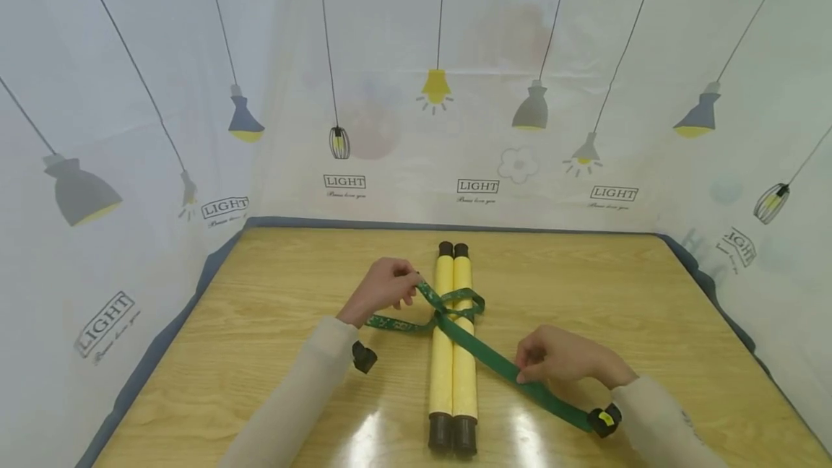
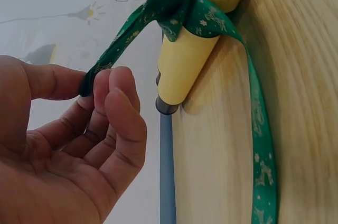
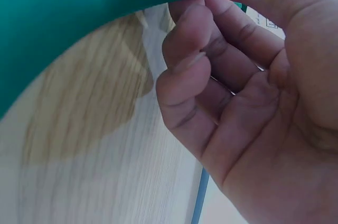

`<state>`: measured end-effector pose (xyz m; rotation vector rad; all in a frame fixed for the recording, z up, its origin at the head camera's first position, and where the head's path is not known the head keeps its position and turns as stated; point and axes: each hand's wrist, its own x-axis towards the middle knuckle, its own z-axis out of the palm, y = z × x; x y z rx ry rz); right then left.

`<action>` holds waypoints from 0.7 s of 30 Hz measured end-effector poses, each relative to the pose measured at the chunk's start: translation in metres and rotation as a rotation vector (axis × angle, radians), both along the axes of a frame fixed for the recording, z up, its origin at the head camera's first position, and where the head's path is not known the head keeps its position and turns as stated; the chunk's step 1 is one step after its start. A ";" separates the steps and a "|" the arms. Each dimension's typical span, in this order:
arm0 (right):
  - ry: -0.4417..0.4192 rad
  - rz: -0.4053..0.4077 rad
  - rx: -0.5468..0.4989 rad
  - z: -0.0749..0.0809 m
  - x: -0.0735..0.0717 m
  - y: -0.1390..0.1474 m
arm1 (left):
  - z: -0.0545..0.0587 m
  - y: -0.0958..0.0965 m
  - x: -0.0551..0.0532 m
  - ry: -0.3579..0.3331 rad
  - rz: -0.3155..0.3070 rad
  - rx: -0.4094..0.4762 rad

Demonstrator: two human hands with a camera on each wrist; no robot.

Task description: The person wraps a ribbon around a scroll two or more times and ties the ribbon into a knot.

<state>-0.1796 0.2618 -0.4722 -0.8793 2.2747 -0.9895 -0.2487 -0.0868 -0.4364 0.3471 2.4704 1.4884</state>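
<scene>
Two yellow tubes with dark end caps lie side by side on the table, pointing away from me. A green ribbon is wrapped around them and crosses in a knot on top, with a loop lying over the right tube. My left hand pinches one patterned part of the ribbon between thumb and index finger, left of the tubes. Lower right, my right hand pinches the plain green stretch of ribbon, pulled out in a slanting line. In the left wrist view, a loose patterned tail hangs down from the knot.
The wooden table ends at a blue-grey edge along the back and sides. White sheeting printed with hanging lamps stands around it. Black wrist cameras sit by both sleeves.
</scene>
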 end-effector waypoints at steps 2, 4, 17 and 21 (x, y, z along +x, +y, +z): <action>-0.004 0.001 0.006 0.001 0.001 0.003 | -0.003 -0.002 -0.002 -0.008 0.008 0.000; -0.010 0.003 0.012 0.001 0.002 0.005 | -0.005 -0.004 -0.003 -0.014 0.019 0.000; -0.081 0.041 0.030 0.004 0.005 0.024 | -0.013 -0.010 -0.009 -0.014 0.041 -0.001; -0.122 0.063 0.028 0.007 0.007 0.030 | -0.016 -0.011 -0.009 -0.023 0.056 -0.003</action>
